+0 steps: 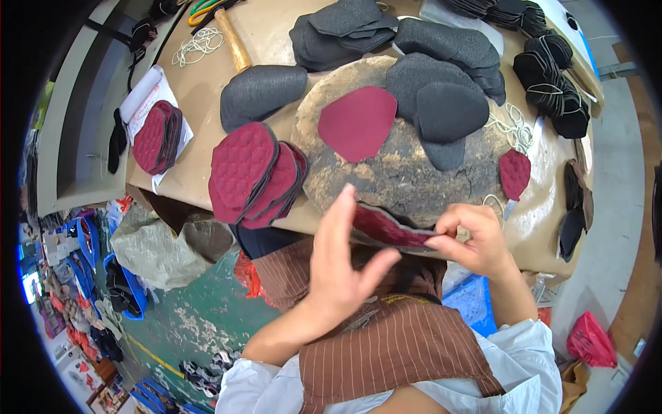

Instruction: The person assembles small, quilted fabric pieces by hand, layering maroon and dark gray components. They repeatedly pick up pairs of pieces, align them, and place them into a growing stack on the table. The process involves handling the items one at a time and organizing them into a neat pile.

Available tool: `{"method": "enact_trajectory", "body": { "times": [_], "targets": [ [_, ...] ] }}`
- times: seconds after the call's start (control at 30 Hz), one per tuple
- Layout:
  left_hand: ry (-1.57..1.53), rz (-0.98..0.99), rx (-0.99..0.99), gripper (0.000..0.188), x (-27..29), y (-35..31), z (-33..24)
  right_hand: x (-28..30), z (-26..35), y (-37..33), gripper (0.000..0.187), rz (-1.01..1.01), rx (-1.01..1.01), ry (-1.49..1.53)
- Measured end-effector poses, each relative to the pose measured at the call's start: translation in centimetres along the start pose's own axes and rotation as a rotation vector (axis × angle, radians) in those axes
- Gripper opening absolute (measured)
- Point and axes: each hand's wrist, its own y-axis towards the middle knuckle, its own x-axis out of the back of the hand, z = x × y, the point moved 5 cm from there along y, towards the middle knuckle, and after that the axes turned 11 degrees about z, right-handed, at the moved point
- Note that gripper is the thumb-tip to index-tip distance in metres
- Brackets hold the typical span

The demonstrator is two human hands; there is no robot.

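Just in front of the round worn block [331, 190], a curved maroon fabric piece with a dark edge [387, 230] is held up, seen nearly edge-on. My right hand [479, 240] pinches its right end between thumb and fingers. At the opposite end is my left hand [334, 255], fingers stretched upward and thumb spread; whether the palm touches the piece cannot be made out. Flat on the block lies a plain maroon piece [357, 123]. Beside it, black rounded pieces [452, 110] overlap. To the left, quilted maroon pieces with dark edges [245, 169] are stacked.
A wooden-handled tool [233, 40] and loose cord [198, 47] lie at the far left. More quilted pieces [156, 138] rest on white paper. Tied black bundles [552, 79] line the right side, near a small maroon piece [514, 174]. Black piles [343, 31] stand at the back.
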Motion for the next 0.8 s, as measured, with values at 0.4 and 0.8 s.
{"method": "enact_trajectory", "body": {
  "times": [0.4,0.8],
  "targets": [
    [0.665,-0.166,0.015,0.065,6.9,4.3,-0.2,8.7,-5.2,-6.8,0.024,-0.539,-0.333,-0.253],
    [-0.551,0.016,0.118,0.018,-0.8,5.3,-1.5,11.4,-8.8,-7.7,0.047,-0.456,-0.416,-0.596]
  ]
}}
